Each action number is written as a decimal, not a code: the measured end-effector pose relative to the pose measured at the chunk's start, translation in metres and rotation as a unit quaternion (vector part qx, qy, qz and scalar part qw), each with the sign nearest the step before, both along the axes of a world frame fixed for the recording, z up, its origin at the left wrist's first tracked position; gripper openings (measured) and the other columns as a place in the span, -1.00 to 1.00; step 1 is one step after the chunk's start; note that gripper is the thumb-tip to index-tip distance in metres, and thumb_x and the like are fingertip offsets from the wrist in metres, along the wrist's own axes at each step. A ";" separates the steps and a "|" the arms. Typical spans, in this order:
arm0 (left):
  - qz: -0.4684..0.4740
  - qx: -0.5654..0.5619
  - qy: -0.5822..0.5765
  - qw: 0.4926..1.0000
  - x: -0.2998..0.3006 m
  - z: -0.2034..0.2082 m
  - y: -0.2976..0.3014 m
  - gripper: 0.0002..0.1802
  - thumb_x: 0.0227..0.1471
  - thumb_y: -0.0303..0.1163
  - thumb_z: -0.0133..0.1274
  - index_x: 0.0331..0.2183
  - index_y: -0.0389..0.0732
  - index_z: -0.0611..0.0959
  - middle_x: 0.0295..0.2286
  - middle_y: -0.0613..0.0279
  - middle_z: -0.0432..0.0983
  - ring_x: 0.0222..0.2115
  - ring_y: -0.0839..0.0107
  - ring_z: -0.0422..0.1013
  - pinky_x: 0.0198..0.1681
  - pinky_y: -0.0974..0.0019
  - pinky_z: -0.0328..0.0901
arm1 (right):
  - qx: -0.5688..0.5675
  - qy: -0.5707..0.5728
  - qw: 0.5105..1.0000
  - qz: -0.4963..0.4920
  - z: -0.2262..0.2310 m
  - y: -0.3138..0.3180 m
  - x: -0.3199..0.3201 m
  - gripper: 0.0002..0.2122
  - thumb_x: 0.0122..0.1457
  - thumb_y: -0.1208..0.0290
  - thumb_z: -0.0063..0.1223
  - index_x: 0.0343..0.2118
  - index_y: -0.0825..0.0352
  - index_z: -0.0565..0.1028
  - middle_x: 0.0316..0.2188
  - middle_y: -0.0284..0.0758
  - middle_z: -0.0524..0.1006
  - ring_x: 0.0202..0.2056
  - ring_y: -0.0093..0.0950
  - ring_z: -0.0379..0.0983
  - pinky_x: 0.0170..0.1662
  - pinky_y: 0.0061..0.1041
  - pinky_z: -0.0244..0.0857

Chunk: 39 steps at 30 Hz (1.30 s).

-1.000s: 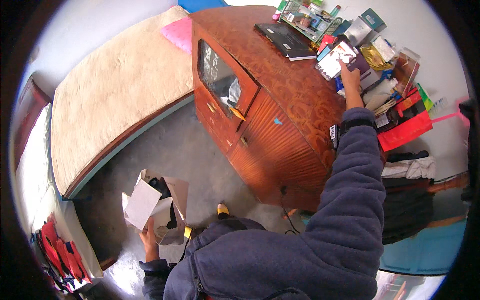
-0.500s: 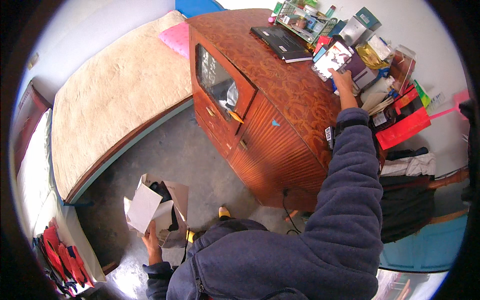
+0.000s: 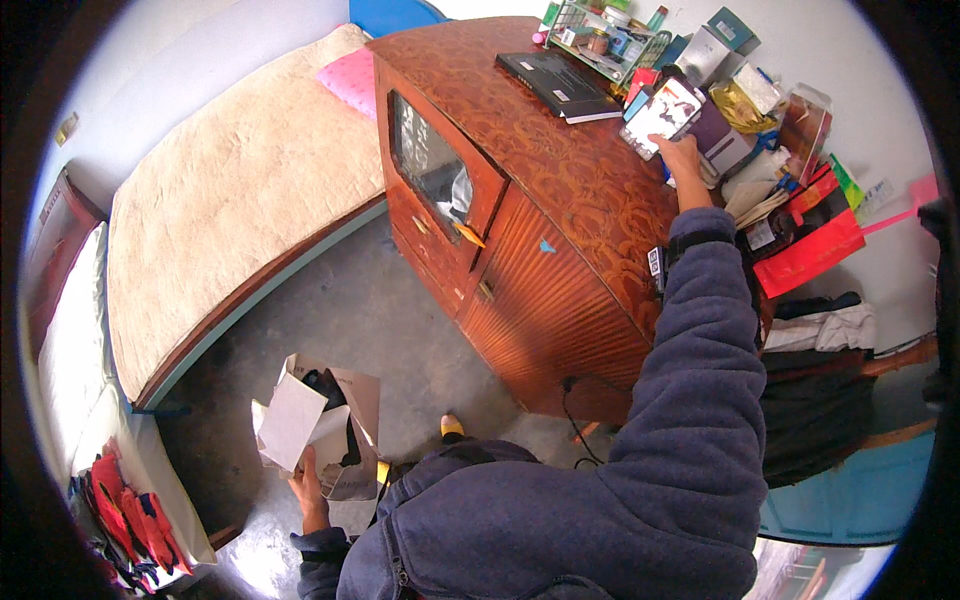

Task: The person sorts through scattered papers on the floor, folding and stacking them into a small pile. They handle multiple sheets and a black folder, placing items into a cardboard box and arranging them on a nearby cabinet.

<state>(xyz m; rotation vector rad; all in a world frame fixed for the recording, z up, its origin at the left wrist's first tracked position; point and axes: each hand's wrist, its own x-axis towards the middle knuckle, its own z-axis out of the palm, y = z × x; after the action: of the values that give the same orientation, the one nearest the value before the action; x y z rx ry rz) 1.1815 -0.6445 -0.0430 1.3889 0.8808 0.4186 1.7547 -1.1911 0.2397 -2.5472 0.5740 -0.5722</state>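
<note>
With its fingers gripping a flap, my left hand (image 3: 310, 482) holds an open cardboard box (image 3: 357, 400) low over the floor. Dark items (image 3: 325, 387) lie inside it; their kind is hard to make out. Over the far right part of the cabinet top, my right hand (image 3: 680, 155) grips the near edge of a smartphone (image 3: 662, 115). The phone's screen is lit and faces up, showing a pale picture. Part of that hand's fingers is hidden beneath the phone.
A patterned brown wooden cabinet (image 3: 570, 190) carries a black laptop-like slab (image 3: 560, 86), a wire basket (image 3: 610, 45) of bottles and jars, and several boxes. Left of it stands a bed (image 3: 220, 190) with a pink pillow (image 3: 350, 85). A black cord (image 3: 568, 410) hangs near the cabinet's front.
The view has shifted slightly. Both hands keep their holds: the left on the cardboard box, the right on the smartphone.
</note>
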 end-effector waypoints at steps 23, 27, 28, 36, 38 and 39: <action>0.014 -0.020 0.004 1.000 0.005 0.022 -0.016 -0.57 -0.01 -0.33 0.15 -0.14 -0.39 0.49 -0.25 0.15 0.46 -0.26 0.40 0.34 -0.19 0.34 0.26 | 0.073 -0.023 0.996 -0.044 0.008 -0.007 0.005 -0.22 0.08 -0.29 -0.49 -0.06 0.45 0.42 -0.03 0.00 0.39 0.01 -0.06 0.30 0.03 -0.10 0.10; 0.008 -0.021 0.007 1.000 0.002 0.013 -0.011 -0.56 -0.01 -0.32 0.15 -0.12 -0.38 0.48 -0.24 0.15 0.45 -0.26 0.40 0.35 -0.19 0.34 0.26 | 0.070 -0.026 0.996 -0.040 0.009 -0.003 0.000 -0.22 0.08 -0.30 -0.50 -0.09 0.42 0.45 -0.05 -0.02 0.41 0.00 -0.07 0.31 0.02 -0.10 0.11; 0.009 -0.016 0.006 1.000 0.000 0.011 -0.010 -0.56 -0.01 -0.32 0.15 -0.12 -0.38 0.48 -0.23 0.15 0.45 -0.26 0.40 0.35 -0.19 0.34 0.26 | 0.071 -0.029 0.996 -0.039 0.009 -0.003 0.000 -0.22 0.08 -0.30 -0.51 -0.10 0.41 0.46 -0.05 -0.03 0.41 -0.01 -0.07 0.31 0.01 -0.10 0.11; 0.003 0.015 -0.006 1.000 -0.002 0.009 -0.008 -0.55 0.00 -0.34 0.13 -0.09 -0.36 0.46 -0.21 0.16 0.45 -0.25 0.41 0.36 -0.18 0.37 0.27 | 0.091 -0.025 0.995 -0.021 0.005 -0.007 0.000 -0.27 0.01 -0.29 -0.29 -0.12 0.39 0.49 -0.05 -0.07 0.43 -0.02 -0.08 0.32 0.02 -0.10 0.11; 0.000 0.024 -0.009 1.000 -0.002 0.012 -0.009 -0.55 0.01 -0.34 0.12 -0.09 -0.36 0.46 -0.20 0.16 0.44 -0.24 0.41 0.36 -0.18 0.37 0.27 | 0.082 -0.014 0.996 -0.003 0.003 -0.007 -0.001 -0.29 -0.05 -0.26 -0.15 -0.12 0.39 0.48 -0.05 -0.06 0.42 -0.01 -0.08 0.32 0.02 -0.11 0.11; -0.003 0.021 -0.009 1.000 -0.002 0.013 -0.010 -0.55 0.01 -0.34 0.12 -0.08 -0.36 0.46 -0.20 0.16 0.44 -0.24 0.41 0.36 -0.18 0.37 0.27 | 0.072 -0.002 0.997 0.004 0.003 -0.007 -0.002 -0.30 -0.08 -0.23 -0.08 -0.11 0.39 0.48 -0.05 -0.05 0.42 -0.01 -0.08 0.32 0.02 -0.12 0.11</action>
<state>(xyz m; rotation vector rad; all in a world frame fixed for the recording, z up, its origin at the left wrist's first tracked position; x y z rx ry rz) 1.1798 -0.6542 -0.0304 1.4241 0.8571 0.4480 1.7526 -1.1981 0.2423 -2.4121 0.5807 -0.5141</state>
